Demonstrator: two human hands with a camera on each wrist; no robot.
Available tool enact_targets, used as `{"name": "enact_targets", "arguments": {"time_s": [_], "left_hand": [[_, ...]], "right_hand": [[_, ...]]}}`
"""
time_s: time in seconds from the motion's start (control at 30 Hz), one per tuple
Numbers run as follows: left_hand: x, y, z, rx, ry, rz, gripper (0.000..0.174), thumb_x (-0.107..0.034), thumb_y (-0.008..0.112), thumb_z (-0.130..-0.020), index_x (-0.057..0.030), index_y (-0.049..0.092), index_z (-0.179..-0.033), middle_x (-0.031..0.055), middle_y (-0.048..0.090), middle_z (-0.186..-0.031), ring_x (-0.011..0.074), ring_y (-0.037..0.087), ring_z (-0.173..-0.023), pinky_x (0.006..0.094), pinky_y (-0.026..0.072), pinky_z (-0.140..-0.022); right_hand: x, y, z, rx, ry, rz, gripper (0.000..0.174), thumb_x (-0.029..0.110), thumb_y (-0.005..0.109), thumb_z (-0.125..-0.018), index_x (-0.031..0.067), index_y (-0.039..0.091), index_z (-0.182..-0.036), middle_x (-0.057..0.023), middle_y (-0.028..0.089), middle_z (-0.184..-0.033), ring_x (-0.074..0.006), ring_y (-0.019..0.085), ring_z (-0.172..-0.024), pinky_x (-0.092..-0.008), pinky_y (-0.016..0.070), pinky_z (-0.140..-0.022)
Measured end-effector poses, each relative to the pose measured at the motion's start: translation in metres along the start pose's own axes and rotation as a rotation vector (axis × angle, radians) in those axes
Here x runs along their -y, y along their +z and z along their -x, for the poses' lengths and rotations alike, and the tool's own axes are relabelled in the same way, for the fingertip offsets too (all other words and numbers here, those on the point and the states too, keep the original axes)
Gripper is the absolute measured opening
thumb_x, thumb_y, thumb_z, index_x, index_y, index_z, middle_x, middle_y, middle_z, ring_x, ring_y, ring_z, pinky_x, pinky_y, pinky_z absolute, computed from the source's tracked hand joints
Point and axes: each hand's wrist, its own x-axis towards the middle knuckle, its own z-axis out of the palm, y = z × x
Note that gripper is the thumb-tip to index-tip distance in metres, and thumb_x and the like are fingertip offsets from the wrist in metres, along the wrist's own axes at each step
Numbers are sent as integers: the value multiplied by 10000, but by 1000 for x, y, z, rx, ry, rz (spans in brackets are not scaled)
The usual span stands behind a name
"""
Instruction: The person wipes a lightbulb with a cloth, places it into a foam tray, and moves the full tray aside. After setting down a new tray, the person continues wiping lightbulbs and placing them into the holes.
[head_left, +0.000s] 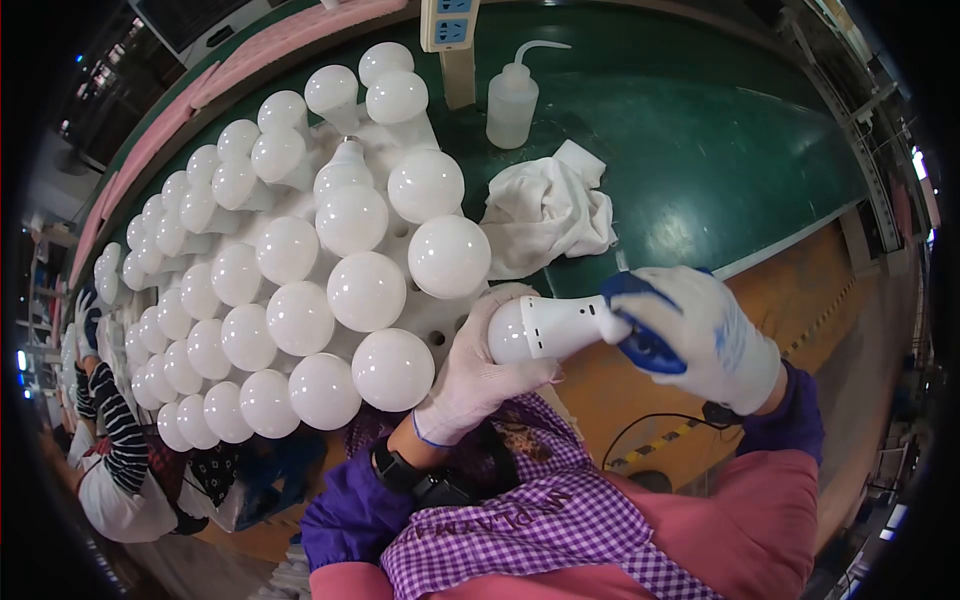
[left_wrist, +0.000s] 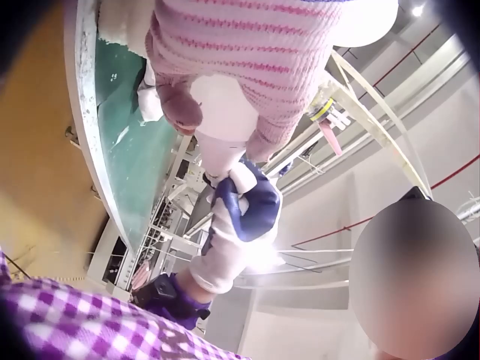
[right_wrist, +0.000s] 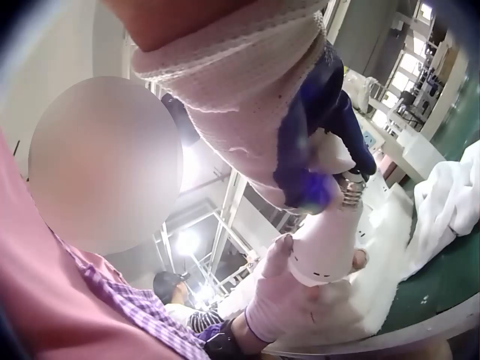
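My left hand (head_left: 490,365), in a pale pink-white knit glove, grips a white light bulb (head_left: 565,326) around its round globe. The bulb lies nearly level, its screw end toward the right, with small dark slots on its body. In a white glove with blue-coated fingers, my right hand (head_left: 705,335) curls its fingers around a small white piece (left_wrist: 241,178) at the bulb's screw end. Beside those fingers the metal screw base (right_wrist: 351,191) shows in the right wrist view. Blue fingers partly hide the white piece, and I cannot tell its kind.
Many white bulbs (head_left: 367,292) stand in rows on a white holed board at the left. Behind my hands lie a crumpled white cloth (head_left: 550,210), a squeeze bottle (head_left: 512,105) and a socket strip (head_left: 448,25) on a green table (head_left: 700,130). Another person (head_left: 120,450) works at far left.
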Motion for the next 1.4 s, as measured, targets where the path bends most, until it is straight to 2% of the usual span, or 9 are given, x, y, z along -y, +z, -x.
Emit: {"name": "enact_targets", "arguments": {"time_s": [0.07, 0.13, 0.27, 0.37, 0.5, 0.83, 1.0, 1.1, 1.4], "left_hand": [[12, -6, -5, 57, 125, -149, 741, -100, 791, -663, -1, 374, -1267, 128, 516, -1115, 179, 579, -961, 299, 520, -787], [9, -3, -4, 121, 249, -304, 746, -103, 795, -662, -2, 373, -1269, 122, 516, -1117, 173, 571, -972, 299, 510, -806], [0, 0, -2, 16, 71, -169, 755, -119, 804, -655, -3, 376, -1266, 108, 514, -1121, 166, 545, -1002, 298, 475, -855], [2, 3, -5, -19, 66, -213, 761, -138, 809, -652, 3, 376, -1261, 106, 512, -1122, 170, 541, -1007, 300, 470, -864], [-1, 10, -7, -51, 108, -310, 782, -173, 813, -650, 11, 368, -1265, 115, 512, -1120, 171, 542, -1004, 301, 471, -863], [13, 19, -12, -205, 311, -578, 784, -214, 812, -653, 4, 358, -1255, 148, 514, -1112, 216, 543, -993, 344, 465, -872], [4, 16, -7, -187, 6, -27, 684, -174, 768, -704, -7, 390, -1249, 113, 555, -1038, 166, 586, -810, 263, 498, -639], [7, 13, -12, -59, -24, 292, 632, -256, 726, -745, -7, 412, -1234, 119, 577, -1006, 163, 577, -694, 242, 452, -534], [16, 9, -12, 115, -94, 479, 641, -403, 589, -860, -5, 368, -1310, 195, 558, -1080, 179, 577, -657, 214, 430, -438]], "right_hand": [[-14, -5, -10, -1, 196, -234, 276, 80, 677, -697, 21, 617, -960, -85, 639, -824, -216, 626, -700, -302, 485, -630], [-27, -17, -21, 435, 794, -950, 224, 63, 699, -719, 6, 624, -922, -1, 639, -759, -59, 564, -712, -240, 457, -627], [-9, -14, -11, 102, 462, -584, 222, 74, 691, -732, 38, 647, -947, -50, 622, -729, -106, 562, -587, -228, 441, -555], [10, -9, -7, -44, -54, 3, 347, 146, 723, -660, 92, 622, -988, -94, 597, -1005, -268, 585, -881, -364, 455, -782], [23, 8, 0, -63, -68, 438, 318, 155, 693, -655, 106, 627, -962, -70, 544, -936, -260, 536, -870, -404, 412, -804], [28, 32, 7, -235, 116, 272, 336, 161, 700, -675, 65, 619, -987, -80, 541, -968, -251, 520, -892, -406, 410, -784], [4, 23, 12, -413, 395, 378, 350, 103, 725, -645, 84, 627, -981, -89, 559, -932, -277, 538, -855, -404, 418, -769], [1, 21, 14, -565, 511, -1, 381, 54, 760, -621, 64, 627, -978, -92, 608, -872, -296, 577, -799, -389, 453, -713], [8, 50, 19, -526, 331, 317, 362, 108, 741, -647, 84, 620, -987, -98, 572, -1016, -292, 543, -914, -419, 410, -820]]}}
